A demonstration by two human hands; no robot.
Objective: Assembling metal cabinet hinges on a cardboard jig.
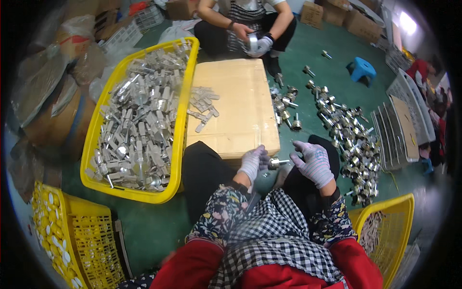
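In front of my lap my gloved left hand point(254, 164) is closed, its curled fingers at the base of a shiny metal cup-shaped part with a thin stem point(275, 163). The stem points to the right, toward my gloved right hand point(315, 164). That hand is open, thumb and fingers apart, with nothing seen between them. Just beyond my left hand stands a cardboard box point(236, 111), used like a low table. On its left side lie several flat, pale grey pieces point(203, 103).
A yellow crate point(180, 159) full of clear-wrapped pieces stands left of the box. Metal parts point(353, 154) are heaped on the green floor at right. Yellow baskets point(96, 241) flank me. Across sits another person point(245, 33) holding a round metal piece. A blue stool point(362, 70) stands farther right.
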